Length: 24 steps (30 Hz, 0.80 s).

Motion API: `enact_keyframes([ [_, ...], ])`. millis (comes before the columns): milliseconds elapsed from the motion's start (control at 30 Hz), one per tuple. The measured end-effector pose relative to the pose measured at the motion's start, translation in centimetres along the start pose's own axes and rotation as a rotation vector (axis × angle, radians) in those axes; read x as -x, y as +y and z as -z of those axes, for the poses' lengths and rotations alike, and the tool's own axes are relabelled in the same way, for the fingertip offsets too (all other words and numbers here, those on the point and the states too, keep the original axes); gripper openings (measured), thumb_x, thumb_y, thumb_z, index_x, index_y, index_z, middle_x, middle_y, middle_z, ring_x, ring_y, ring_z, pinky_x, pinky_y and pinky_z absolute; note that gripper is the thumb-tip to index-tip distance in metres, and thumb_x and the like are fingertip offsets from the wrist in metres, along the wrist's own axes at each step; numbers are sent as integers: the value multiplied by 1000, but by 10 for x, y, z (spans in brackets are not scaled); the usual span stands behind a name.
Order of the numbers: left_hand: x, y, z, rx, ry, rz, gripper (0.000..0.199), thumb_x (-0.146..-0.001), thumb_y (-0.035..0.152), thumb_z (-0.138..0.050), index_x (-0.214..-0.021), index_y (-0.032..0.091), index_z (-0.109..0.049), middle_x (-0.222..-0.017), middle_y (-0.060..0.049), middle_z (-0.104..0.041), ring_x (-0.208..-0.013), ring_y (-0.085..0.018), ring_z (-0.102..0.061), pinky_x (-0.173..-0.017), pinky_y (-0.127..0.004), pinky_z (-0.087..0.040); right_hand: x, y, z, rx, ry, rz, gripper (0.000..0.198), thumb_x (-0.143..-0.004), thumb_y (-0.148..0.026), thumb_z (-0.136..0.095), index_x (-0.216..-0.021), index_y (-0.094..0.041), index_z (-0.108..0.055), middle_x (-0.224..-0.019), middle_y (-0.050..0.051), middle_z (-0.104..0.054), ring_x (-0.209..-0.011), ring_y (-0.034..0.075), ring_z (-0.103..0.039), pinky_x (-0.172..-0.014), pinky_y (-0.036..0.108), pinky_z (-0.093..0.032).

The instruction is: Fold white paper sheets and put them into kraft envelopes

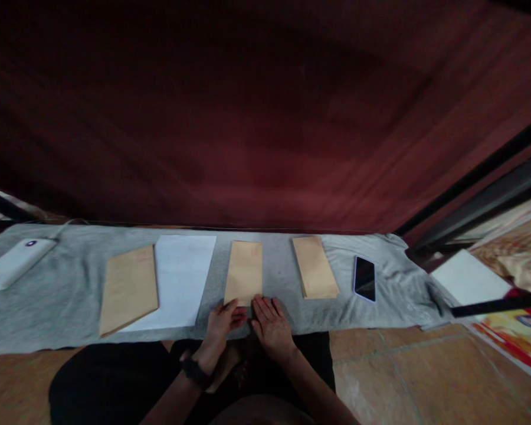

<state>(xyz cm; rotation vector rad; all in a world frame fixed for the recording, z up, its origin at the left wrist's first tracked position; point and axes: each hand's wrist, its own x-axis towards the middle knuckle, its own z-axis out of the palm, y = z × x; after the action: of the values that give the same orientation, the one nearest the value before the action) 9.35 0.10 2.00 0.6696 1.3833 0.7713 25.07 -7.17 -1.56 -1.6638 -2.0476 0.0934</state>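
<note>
A brown paper envelope (244, 271) lies lengthwise in front of me on the grey cloth. My left hand (221, 323) is closed on its near edge, thumb on top and fingers curled at the border. Flat and with fingers stretched out, my right hand (272, 327) rests at the near right corner of the same envelope. To the right is a neat stack of brown envelopes (315, 267). On the left, a larger stack of brown envelopes (130, 289) partly covers white paper sheets (183, 280).
The grey cloth (278, 260) covers a long, narrow surface. A smartphone (365, 278) lies at right, and a white device with a cable (17, 262) at far left. A dark red curtain (248, 147) hangs behind. Dark metal bars (478, 171) stand at right, above the tiled floor (402, 372).
</note>
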Motion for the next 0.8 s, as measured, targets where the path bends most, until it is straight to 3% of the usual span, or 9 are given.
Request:
enact_keyframes([
  [200,-5,4,12,4,77,-11,33,-64,44,-78,-72,16,-62,-58,-4,-70,-46,-17,-65,-46,-25,-48,2,-1,-4,35,44,13,47,-103,-31,-49,-148,-21,-50,-147,8,-56,-135,23,-55,-119,45,-34],
  [533,0,6,12,-15,69,-7,33,-71,48,-70,-74,16,-61,-58,-6,-71,-47,-19,-67,-46,-25,-46,10,9,-4,60,90,-4,47,-102,-24,-43,-149,-18,-50,-145,9,-58,-134,25,-55,-119,47,-33],
  [800,4,5,6,-40,91,-63,35,-71,51,-72,-70,17,-61,-55,-5,-68,-44,-18,-64,-43,-25,-45,-15,-13,-1,51,65,-41,55,-96,-12,-42,-151,-21,-45,-142,11,-60,-124,28,-59,-104,46,-48],
])
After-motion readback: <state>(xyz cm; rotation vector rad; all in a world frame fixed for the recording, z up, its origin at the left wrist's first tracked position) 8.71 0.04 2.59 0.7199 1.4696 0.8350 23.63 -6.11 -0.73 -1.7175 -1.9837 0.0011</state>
